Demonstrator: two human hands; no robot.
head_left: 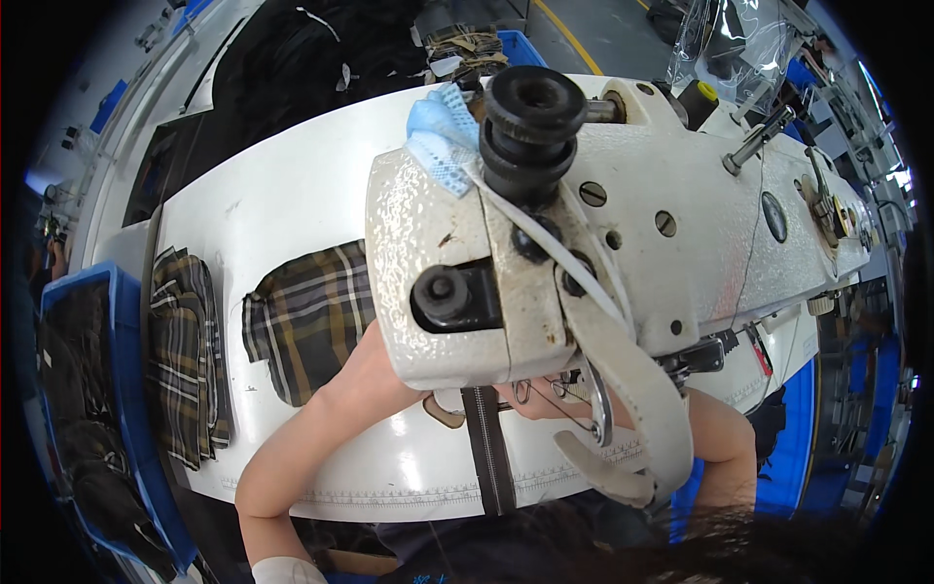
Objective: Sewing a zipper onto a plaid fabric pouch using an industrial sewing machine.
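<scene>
The cream, pebbled-enamel machine head [623,214] filled the middle, its long axis running far-right, and it hid both my hands, so I could not tell whether either was spread or pinching. My left hand [384,375] reached under it from the near left, closer to the plaid piece [306,321], soft woven check lying flat on the smooth white table [282,195]. My right hand [705,428] came in from the right. More plaid [185,355] was stacked far left.

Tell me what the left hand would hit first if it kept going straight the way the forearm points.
Probably the plaid fabric piece on the white table; the left hand itself is hidden under the sewing machine head, so that is uncertain.
</scene>
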